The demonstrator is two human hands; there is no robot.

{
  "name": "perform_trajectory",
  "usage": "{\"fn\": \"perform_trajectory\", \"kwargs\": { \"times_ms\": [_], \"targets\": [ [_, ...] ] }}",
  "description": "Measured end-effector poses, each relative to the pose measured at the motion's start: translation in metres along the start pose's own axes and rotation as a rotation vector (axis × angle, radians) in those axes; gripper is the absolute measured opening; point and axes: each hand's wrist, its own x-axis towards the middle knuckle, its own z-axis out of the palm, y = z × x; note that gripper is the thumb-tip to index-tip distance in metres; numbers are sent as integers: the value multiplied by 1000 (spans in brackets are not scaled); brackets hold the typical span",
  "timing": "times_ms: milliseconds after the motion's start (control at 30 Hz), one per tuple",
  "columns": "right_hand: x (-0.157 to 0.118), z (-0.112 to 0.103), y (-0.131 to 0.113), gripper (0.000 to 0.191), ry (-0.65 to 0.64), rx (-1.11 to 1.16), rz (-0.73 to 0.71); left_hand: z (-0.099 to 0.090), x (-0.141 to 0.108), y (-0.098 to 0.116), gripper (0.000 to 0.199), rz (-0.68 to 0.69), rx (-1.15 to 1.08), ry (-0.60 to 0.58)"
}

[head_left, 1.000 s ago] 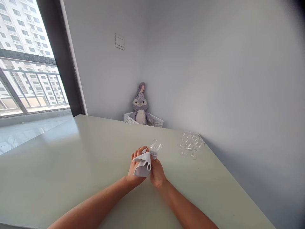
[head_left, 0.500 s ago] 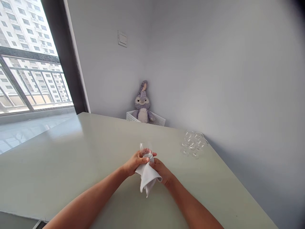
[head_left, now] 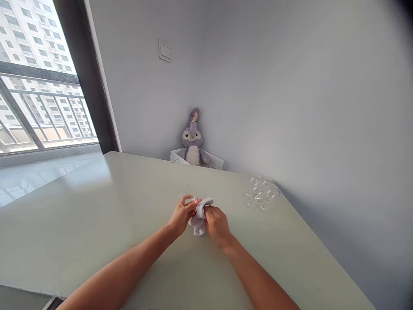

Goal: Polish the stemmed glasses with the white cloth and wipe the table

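Left hand [head_left: 182, 215] and right hand [head_left: 217, 224] are together, near the middle of the table, both clamped on a grey-white cloth [head_left: 199, 219]. Cloth is bunched between them, with its lower fold hanging toward the tabletop; contact with the surface can't be confirmed. Left fingers [head_left: 187, 200] curl at the cloth's upper side. Wine glass [head_left: 188, 192] sits just past them, almost invisible against the table, so its bowl outline is faint and its exact grip and tilt can't be read.

Relative to the cloth: pale green-grey table [head_left: 97, 215] runs well out to the left, with its long edge facing the window [head_left: 41, 86]. Far table edge is well ahead. Right table edge meets the grey wall [head_left: 290, 94] beyond the right hand, angling down toward the person. Group of clear stemmed glasses [head_left: 261, 193] stands ahead and right, well apart from the right hand, close to that wall edge. Plush rabbit [head_left: 192, 140] sits straight ahead in a white perforated basket [head_left: 196, 160], at the far table edge, well apart from both hands.
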Motion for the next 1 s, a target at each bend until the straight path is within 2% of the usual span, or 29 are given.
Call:
{"fn": "perform_trajectory", "kwargs": {
  "times_ms": [200,267,333,433,500,600,667,733,867,1000],
  "targets": [
    [2,-8,17,27,202,-84,-40,-23,15,15,44,67,-31,200],
    [4,-13,16,24,196,-70,-84,-27,17,20,41,79,-67,229],
    [4,-17,10,25,111,-51,-152,-27,16,21,35,47,-102,176],
    [2,-19,-2,33,-58,33,-237,-21,11,16,28,-81,-140,-41],
    [0,-19,-8,31,-142,176,-222,-15,6,12,27,-172,-180,-158],
    [0,-21,-12,19,-157,529,-47,-9,1,11,26,-222,-274,-226],
    [1,-20,-13,11,-120,820,128,-6,-2,15,21,-205,-339,-255],
    [4,-16,-15,14,-75,1138,318,-1,-5,20,19,-163,-382,-265],
    [6,-1,-19,28,-18,1662,642,8,-11,26,24,12,-320,-229],
    [5,8,-23,22,-7,1902,876,14,-18,26,30,232,-33,-168]
  ]
}}
